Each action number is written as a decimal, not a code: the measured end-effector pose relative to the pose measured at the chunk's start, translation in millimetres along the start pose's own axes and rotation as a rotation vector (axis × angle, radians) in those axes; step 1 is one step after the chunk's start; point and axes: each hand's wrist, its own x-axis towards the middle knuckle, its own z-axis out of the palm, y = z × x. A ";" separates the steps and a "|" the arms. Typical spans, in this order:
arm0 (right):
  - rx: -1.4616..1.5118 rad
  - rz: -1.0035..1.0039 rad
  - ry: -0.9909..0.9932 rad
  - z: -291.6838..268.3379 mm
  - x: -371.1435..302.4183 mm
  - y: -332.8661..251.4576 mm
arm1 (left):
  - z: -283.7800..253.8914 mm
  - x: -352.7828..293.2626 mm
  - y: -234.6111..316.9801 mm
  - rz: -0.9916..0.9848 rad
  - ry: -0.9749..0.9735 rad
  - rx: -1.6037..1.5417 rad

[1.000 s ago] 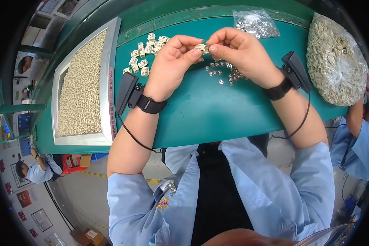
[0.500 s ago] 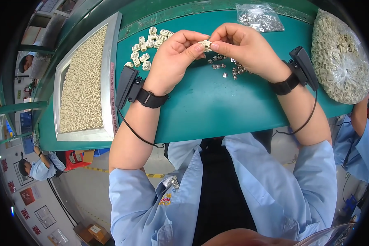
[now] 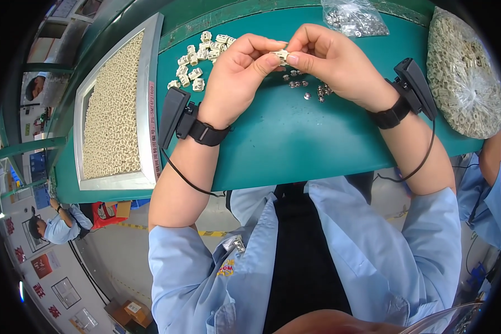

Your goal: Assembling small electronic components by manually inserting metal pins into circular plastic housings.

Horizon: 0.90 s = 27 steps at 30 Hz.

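Observation:
My left hand (image 3: 238, 79) and my right hand (image 3: 339, 67) meet over the far part of the green bench, thumbs and fingertips pinched together. Between them is a small cream plastic part (image 3: 283, 55), gripped from both sides. Fingers cover most of it, so I cannot make out whether a metal piece is with it. Small shiny metal pieces (image 3: 307, 96) lie scattered under and beside my right hand. Left of my left hand is a loose pile of similar cream plastic parts (image 3: 195, 73).
At the left stands a metal-framed tray (image 3: 153, 106) packed with rows of cream parts. A clear bag of metal pieces (image 3: 355, 19) lies at the far edge. A large clear bag of cream parts (image 3: 466, 78) rests at the right, and a co-worker's sleeve (image 3: 487, 195) shows beyond it.
Both hands keep their pinch on the cream plastic part, with slightly shifted fingers. The whole view has moved a little.

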 end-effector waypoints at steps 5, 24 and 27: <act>-0.040 -0.032 0.031 0.6 -1.3 3.3 | -2.9 1.0 -0.5 0.054 -0.021 0.031; -0.185 -0.173 0.042 -4.7 -5.0 -6.5 | 3.4 -5.0 7.0 0.116 -0.146 -0.080; -0.294 -0.284 0.019 -9.9 -2.3 -6.5 | 6.3 -5.4 9.0 0.173 -0.109 0.063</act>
